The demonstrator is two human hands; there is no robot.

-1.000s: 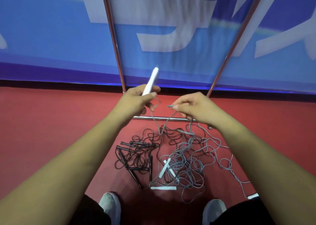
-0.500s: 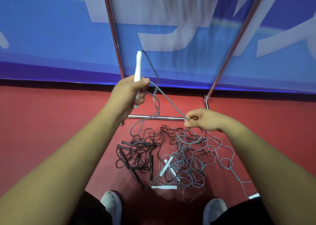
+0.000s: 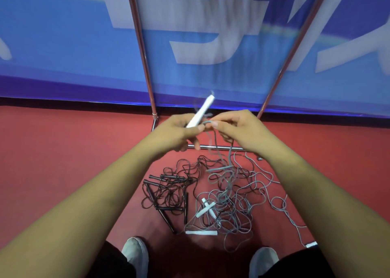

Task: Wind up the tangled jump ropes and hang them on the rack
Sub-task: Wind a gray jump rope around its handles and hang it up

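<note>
Head view: left grip (image 3: pixel 179 133) clasps white handle (image 3: pixel 201 113).

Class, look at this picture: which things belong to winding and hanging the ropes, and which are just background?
Part of the job: white handle in left hand; grey rope, pinched by right hand; black ropes; rack.

Just there: blue banner; red floor; shoes.

It looks like a sports hall or gym. A red floor (image 3: pixel 63 161) runs to a far blue banner (image 3: pixel 63 45) bearing large pale characters, a metal rack (image 3: pixel 143 52) stands before it, and jump ropes (image 3: pixel 221 197) lie tangled near the person's feet.
</note>
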